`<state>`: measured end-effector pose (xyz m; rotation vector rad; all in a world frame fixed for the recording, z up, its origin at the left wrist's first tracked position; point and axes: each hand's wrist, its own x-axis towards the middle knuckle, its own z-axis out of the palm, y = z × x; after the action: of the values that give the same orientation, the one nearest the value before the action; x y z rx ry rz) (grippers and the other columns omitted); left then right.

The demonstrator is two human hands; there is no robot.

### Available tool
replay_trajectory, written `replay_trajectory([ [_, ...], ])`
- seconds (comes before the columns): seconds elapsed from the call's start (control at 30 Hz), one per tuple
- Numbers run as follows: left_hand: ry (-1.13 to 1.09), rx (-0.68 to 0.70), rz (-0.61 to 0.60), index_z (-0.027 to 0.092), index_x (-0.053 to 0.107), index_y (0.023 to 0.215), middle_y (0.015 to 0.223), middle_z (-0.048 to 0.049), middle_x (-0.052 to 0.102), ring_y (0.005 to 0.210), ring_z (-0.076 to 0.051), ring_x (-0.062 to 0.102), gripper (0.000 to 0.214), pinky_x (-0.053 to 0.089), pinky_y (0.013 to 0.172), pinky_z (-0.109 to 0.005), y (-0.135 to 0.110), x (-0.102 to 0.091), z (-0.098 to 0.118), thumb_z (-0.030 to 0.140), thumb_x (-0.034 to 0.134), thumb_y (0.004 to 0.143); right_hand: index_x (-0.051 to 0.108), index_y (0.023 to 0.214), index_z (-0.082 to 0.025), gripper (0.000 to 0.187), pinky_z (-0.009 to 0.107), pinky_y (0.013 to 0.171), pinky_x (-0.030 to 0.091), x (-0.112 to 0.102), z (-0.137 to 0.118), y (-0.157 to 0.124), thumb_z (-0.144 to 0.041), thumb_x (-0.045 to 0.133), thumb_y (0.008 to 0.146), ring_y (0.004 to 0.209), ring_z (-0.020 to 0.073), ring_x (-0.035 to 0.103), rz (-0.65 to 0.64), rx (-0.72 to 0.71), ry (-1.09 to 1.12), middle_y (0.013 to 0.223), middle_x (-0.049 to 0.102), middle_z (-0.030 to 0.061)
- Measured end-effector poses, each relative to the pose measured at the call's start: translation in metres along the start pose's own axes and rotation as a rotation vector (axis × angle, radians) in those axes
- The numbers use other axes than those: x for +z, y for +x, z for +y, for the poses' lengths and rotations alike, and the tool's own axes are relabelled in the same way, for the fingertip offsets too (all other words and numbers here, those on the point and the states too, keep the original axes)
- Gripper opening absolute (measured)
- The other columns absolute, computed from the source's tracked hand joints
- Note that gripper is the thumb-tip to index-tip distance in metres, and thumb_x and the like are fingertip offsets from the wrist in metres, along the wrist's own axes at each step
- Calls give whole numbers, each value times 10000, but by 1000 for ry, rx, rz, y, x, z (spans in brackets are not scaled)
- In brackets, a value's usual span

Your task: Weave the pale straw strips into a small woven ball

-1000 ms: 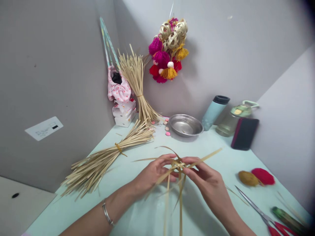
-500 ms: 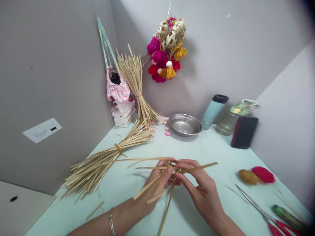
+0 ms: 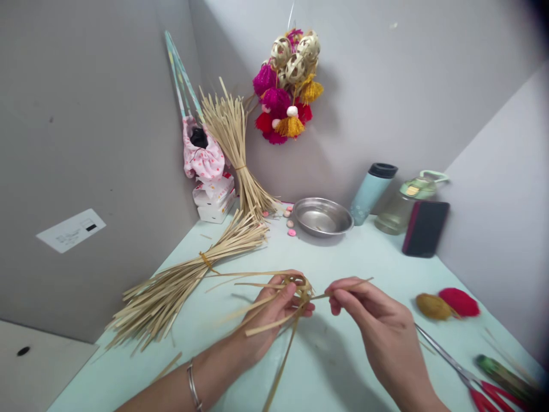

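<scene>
My left hand (image 3: 278, 309) is closed around a small, partly woven ball (image 3: 305, 289) of tan plant strips, held above the table. Several loose strip ends fan out from the ball to the left and downward. To its right, my right hand (image 3: 373, 315) pinches one strip (image 3: 319, 296) between thumb and fingers. That strip runs taut from the ball, and its tip pokes out beyond my fingers. The side of the ball against my left palm is hidden.
A tied strip bundle (image 3: 184, 274) lies left; another bundle (image 3: 240, 154) leans on the wall. Behind are a metal bowl (image 3: 323, 217), tumbler (image 3: 373, 194), bottle (image 3: 398, 206) and phone (image 3: 426, 229). Scissors (image 3: 450, 357) and yarn balls (image 3: 458, 302) lie right. Tasselled woven balls (image 3: 291, 86) hang above.
My right hand has moved right, away from the woven ball, drawing one strip out with it. My left hand keeps its hold on the ball, nearly in place.
</scene>
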<state>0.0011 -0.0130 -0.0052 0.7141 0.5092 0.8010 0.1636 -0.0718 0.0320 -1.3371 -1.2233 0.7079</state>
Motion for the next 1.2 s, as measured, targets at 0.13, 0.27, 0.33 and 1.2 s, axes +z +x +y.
replay_trajectory([
  [0.13,18,51,-44,185,575,1144,1046,-68,645,911,-165,645,317,465,901,-342,1,-2,4,353,628,880,711,863,-220,247,264,652,475,0,0,0,-414,573,930,657,146,585,-148,179,218,721,660,12],
  [0.27,114,69,-6,184,586,1179,1101,-90,664,945,-179,647,344,429,913,-330,1,-3,7,361,618,886,684,792,-189,261,249,582,416,2,2,2,-435,654,872,584,113,527,-264,322,330,718,658,15],
  [0.33,153,57,14,183,590,1192,1119,-96,671,938,-179,652,355,421,903,-324,1,-4,7,363,617,887,670,744,-180,291,245,576,395,2,2,3,-449,673,853,570,103,501,-264,359,345,694,645,10],
  [1.2,-32,9,-32,179,611,1157,1174,-94,671,1031,-184,653,289,479,930,-310,0,-5,6,265,635,882,587,620,-153,396,212,453,302,13,13,1,-497,746,733,422,72,434,-516,541,252,500,518,-47],
])
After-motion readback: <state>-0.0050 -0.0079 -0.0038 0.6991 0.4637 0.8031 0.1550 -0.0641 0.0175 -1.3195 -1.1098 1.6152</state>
